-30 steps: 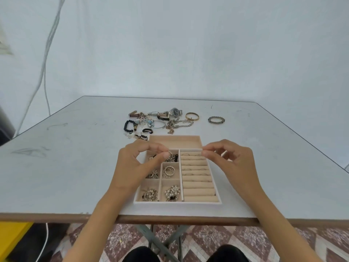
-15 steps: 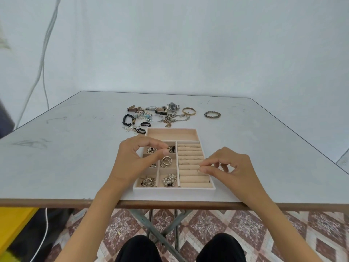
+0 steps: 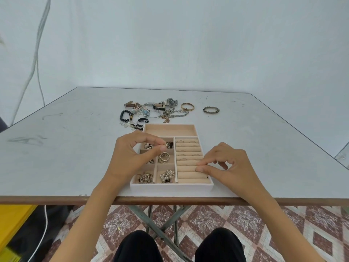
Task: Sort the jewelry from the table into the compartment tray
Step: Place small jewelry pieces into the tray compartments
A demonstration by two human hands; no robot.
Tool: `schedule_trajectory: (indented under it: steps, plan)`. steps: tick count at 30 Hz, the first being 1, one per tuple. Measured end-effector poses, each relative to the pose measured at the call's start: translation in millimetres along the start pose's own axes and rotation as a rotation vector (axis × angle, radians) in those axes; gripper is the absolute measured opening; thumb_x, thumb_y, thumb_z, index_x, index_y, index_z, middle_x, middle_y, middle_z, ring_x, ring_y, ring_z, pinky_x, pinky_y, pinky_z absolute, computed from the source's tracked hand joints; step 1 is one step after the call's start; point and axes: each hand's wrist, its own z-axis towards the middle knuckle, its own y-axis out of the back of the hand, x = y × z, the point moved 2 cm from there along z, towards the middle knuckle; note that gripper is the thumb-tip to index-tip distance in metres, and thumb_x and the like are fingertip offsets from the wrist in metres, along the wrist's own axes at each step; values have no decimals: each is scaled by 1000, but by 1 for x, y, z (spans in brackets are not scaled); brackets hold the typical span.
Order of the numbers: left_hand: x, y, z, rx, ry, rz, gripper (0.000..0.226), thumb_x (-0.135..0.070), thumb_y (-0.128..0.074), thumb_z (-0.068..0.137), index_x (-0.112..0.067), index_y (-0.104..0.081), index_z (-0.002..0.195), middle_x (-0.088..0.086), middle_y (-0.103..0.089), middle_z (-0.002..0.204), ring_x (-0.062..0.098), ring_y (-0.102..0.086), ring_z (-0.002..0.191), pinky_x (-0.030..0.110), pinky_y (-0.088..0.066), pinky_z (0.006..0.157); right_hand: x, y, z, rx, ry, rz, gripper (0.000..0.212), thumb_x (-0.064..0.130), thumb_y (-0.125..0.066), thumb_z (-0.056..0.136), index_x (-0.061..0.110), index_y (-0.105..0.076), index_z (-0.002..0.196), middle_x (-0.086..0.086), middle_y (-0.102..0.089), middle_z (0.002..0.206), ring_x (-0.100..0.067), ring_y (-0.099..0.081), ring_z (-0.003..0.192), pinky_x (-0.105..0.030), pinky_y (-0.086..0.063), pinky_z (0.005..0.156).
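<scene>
Two bare forearms reach forward from the lower corners and converge slightly. The left hand [image 3: 132, 154] is held back-up, its forefinger curled down towards the outstretched thumb [image 3: 161, 148], with the other fingers folded beneath. The right hand [image 3: 230, 167] sits lower and nearer, thumb and forefinger tips [image 3: 200, 164] brought together and pointing left, with the remaining fingers bent. Whether either pinch holds something is too small to tell.

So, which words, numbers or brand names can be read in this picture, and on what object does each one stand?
No text can be read.
Watch dial: any marks are too small to read.
Compartment tray: no label or brand shows.
</scene>
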Motion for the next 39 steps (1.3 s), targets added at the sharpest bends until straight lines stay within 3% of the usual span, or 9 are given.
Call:
schedule_trajectory:
  steps: [6,16,23,28,30,33,36,39]
  plan:
    - [0,0,0,2,9,-1,9,-27,-78,69,-24,-75,77,-9,-72,83,8,-65,89,26,-44,91,1,4,2,-34,-81,125,19,42,-78,73,33,-76,90,12,-67,93,-10,-52,73,-24,-40,58]
    - [0,-1,0,6,12,5,9,-26,-78,70,-23,-75,78,-9,-72,84,6,-65,89,17,-44,90,-3,-1,5,-6,-136,24,25,43,-75,66,32,-75,88,14,-63,98,-9,-53,83,-9,-37,65]
    - [1,-1,1,9,-8,30,10,-27,-78,70,-23,-75,78,-10,-72,83,6,-65,89,14,-43,89,-5,-2,4,-1,-162,73,18,26,-81,70,29,-76,87,11,-64,98,-10,-54,84,-9,-38,65]
    - [1,-1,1,9,-16,33,11,-27,-78,69,-21,-75,78,-11,-72,83,4,-65,88,10,-42,87,-4,2,5,-33,-148,73,16,34,-74,77,29,-74,93,15,-65,97,-7,-55,82,-17,-39,61]
    - [1,-1,1,11,-12,22,11,-27,-78,69,-21,-75,78,-10,-72,83,5,-65,88,11,-42,87,-8,6,4,-145,-128,-41,13,37,-63,88,32,-70,98,18,-65,100,-2,-58,90,-21,-42,71]
    - [0,-2,2,14,-13,21,12,-27,-78,69,-22,-75,80,-10,-72,83,4,-65,88,11,-42,89,-15,7,4,-209,-185,-274,24,31,-46,96,35,-63,114,13,-58,125,-5,-49,120,-31,-38,102]
    - [-1,-2,3,22,-28,25,14,-27,-78,68,-23,-75,81,-10,-72,83,3,-65,88,11,-41,90,-22,-1,6,77,-397,-489,43,34,-31,103,28,-36,146,5,-23,157,-11,-15,146,-37,-10,119]
    - [-4,-5,4,81,-59,87,12,-27,-80,67,-25,-77,78,-7,-71,80,7,-63,85,7,-41,82,-26,-9,8,277,-446,-720,50,37,-17,104,27,-14,153,3,-2,161,-13,2,148,-39,2,119]
